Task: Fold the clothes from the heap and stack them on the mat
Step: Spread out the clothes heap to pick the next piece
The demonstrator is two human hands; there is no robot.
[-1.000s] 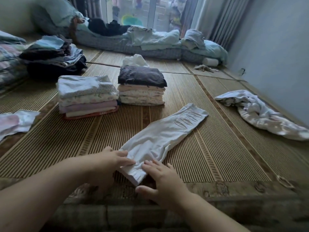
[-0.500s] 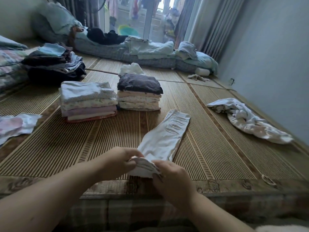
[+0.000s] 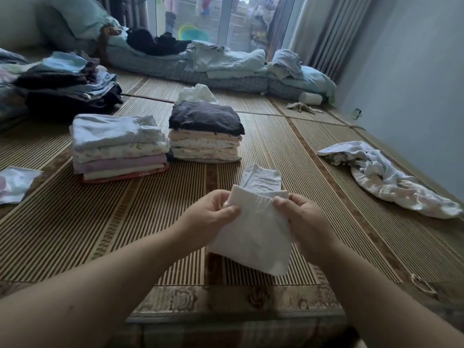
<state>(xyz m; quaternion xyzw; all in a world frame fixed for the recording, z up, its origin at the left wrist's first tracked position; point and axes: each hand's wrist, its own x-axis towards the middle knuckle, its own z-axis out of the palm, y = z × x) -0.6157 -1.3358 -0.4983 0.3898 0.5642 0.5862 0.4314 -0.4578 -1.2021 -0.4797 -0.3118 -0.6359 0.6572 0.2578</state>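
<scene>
A white garment (image 3: 253,229) is doubled over in front of me above the woven mat (image 3: 125,234). My left hand (image 3: 213,212) pinches its folded upper edge on the left and my right hand (image 3: 303,217) pinches the same edge on the right. The far end of the garment still lies on the mat. Two folded stacks stand further back: a pastel stack (image 3: 118,149) on the left and a stack topped by a dark piece (image 3: 204,131) beside it. A crumpled white heap (image 3: 384,177) lies on the mat to the right.
A loose pile of dark and blue clothes (image 3: 67,84) sits at the back left. A light cloth (image 3: 15,182) lies at the left edge. Bedding (image 3: 226,64) lines the window side. A grey wall (image 3: 414,71) runs along the right. A patterned border (image 3: 226,300) edges the mat near me.
Both hands lifted the near end of the white garment off the mat and carried it forward over the rest, so the long strip is now folded roughly in half.
</scene>
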